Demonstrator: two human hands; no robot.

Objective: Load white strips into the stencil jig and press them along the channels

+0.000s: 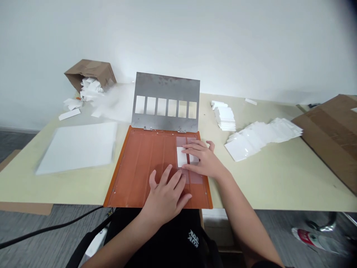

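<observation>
Head: while the right hand [205,159] lies spread, gripping nothing, fingertips over white cards [181,158] | left hand [166,195] loose, empty, nearer the body — contact with orange board [145,160] unclear | metal frame [167,87] raised beyond both hands | advice: square card edges to clear film [197,178], press flat — light, even fingertips.

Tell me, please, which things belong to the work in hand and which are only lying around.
Likely in the work:
orange board
hinged metal plate with windows
white cards on the board
clear film on the board
card piles at right

Probably just lying about:
bottle on the floor
large cardboard box at right
</observation>
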